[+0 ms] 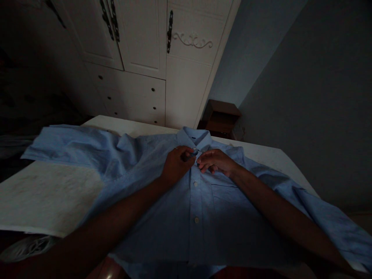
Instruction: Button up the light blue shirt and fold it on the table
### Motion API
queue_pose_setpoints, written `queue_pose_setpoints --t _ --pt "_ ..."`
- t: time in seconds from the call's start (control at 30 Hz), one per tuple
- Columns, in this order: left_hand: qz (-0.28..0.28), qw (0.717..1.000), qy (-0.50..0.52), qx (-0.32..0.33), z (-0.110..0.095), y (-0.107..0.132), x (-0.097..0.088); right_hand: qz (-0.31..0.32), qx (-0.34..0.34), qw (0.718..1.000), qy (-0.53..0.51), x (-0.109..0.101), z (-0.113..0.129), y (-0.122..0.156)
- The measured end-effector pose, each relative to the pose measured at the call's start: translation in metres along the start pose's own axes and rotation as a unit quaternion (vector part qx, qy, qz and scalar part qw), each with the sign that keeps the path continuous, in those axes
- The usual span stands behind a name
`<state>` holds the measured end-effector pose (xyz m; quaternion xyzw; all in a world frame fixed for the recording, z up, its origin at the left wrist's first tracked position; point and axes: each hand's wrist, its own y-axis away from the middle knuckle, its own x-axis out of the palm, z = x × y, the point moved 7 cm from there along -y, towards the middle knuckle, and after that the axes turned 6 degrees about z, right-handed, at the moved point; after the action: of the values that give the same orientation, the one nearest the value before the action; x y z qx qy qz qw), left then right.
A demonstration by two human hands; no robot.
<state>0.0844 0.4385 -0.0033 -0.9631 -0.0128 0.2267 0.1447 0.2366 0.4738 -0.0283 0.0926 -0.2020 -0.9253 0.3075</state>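
A blue button-up shirt (pixel 162 228) lies front side up with its collar (pixel 194 135) at the far side and both sleeves spread outward. My left hand (pixel 178 161) pinches the edge of the front placket just below the collar. Close beside it, my right hand (pixel 216 161) has its fingers curled at the same placket, thumb and fingertips drawn together on the fabric near the top button. White buttons (pixel 195 184) run down the placket below both hands. A chest pocket (pixel 225 197) lies under my right forearm. Dim light hides the exact fingertip contact.
The shirt rests on a white table (pixel 58 193) with angled corners. Behind it stands a white wardrobe (pixel 142 38) with dark handles and drawers. A brown wooden cabinet (pixel 222 112) sits in the corner by a grey wall. A clear plastic-looking item (pixel 27 248) is at lower left.
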Motion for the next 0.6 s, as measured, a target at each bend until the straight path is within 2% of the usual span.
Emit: queue_pose_setpoints --t 0.1,0.2,0.6 --pt "0.045 0.995 -0.081 0.037 -0.0048 -0.0020 0.0024 -0.005 -0.001 1.000 0.006 0.0003 0.0008 0.0007" --pt "0.083 0.991 -0.095 0.053 -0.0062 -0.0030 0.0059 -0.006 -0.003 1.000 0.013 0.0013 0.0020 0.0013" --pt "0.086 0.990 -0.114 0.023 -0.0050 -0.0046 0.0029 0.011 -0.015 1.000 0.021 -0.0007 0.0036 -0.0008"
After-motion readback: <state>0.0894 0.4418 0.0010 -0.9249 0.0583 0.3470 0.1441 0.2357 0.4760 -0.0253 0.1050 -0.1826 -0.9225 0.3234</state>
